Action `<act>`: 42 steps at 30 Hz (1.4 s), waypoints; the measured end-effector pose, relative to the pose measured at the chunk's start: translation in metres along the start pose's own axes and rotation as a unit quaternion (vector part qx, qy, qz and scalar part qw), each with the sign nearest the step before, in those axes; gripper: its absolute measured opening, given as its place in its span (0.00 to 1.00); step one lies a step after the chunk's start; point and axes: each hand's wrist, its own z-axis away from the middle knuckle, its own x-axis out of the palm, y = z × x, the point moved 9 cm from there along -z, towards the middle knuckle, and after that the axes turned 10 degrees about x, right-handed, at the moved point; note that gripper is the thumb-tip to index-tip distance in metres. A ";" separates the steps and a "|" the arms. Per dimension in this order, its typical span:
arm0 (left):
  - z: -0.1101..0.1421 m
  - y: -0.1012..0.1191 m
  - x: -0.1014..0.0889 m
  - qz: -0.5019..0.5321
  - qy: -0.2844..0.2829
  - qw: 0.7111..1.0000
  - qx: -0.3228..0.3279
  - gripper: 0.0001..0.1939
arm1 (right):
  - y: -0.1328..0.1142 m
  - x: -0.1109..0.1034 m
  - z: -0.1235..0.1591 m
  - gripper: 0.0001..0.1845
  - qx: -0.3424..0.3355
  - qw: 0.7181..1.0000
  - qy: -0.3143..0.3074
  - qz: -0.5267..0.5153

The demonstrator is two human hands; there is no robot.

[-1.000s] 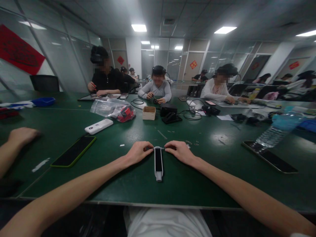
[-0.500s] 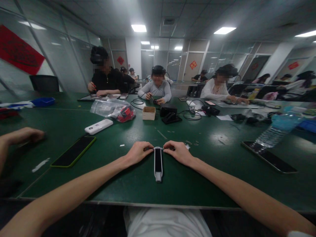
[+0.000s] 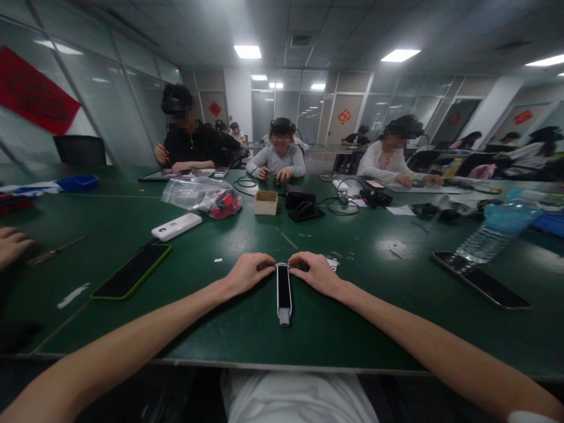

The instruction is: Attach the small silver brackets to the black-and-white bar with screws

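Observation:
A slim black-and-white device (image 3: 284, 292) lies lengthwise on the green table (image 3: 247, 329) right in front of me. My left hand (image 3: 245, 272) is curled at the left of its far end, fingertips pinched against it. My right hand (image 3: 314, 271) is curled at the right of the same end, fingertips also pressed to it. What the fingertips pinch there is too small to make out. A few small metal rings (image 3: 344, 256) lie just beyond my right hand.
A green-cased phone (image 3: 131, 271) and a white power bank (image 3: 177, 225) lie to the left, a dark phone (image 3: 481, 280) and a water bottle (image 3: 497, 231) to the right. A neighbour's hand (image 3: 11, 245) and a screwdriver (image 3: 55, 251) are far left. Several people work across the table.
My two hands have closed in slightly on the device's far end. The neighbour's hand at far left has pulled back toward the edge, uncovering a screwdriver on the table.

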 end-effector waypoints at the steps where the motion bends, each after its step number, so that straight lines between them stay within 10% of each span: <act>1: 0.000 0.000 -0.001 0.001 0.000 1.000 -0.001 0.10 | -0.001 0.000 0.000 0.09 -0.002 1.000 0.000 0.005; 11: 0.001 0.003 -0.002 0.008 -0.006 1.000 -0.008 0.10 | -0.013 -0.037 0.009 0.11 -0.124 0.985 0.018 0.115; 17: 0.001 -0.004 0.000 -0.010 0.009 1.000 -0.008 0.08 | 0.016 -0.079 0.001 0.09 -0.079 0.974 0.027 0.210; 27: 0.001 0.003 -0.003 -0.021 0.011 1.000 0.004 0.08 | 0.046 -0.053 0.010 0.08 0.044 0.961 -0.207 0.181; 42: 0.001 0.004 -0.003 -0.019 0.012 1.000 0.005 0.07 | 0.003 -0.024 0.005 0.08 -0.018 0.989 -0.038 0.145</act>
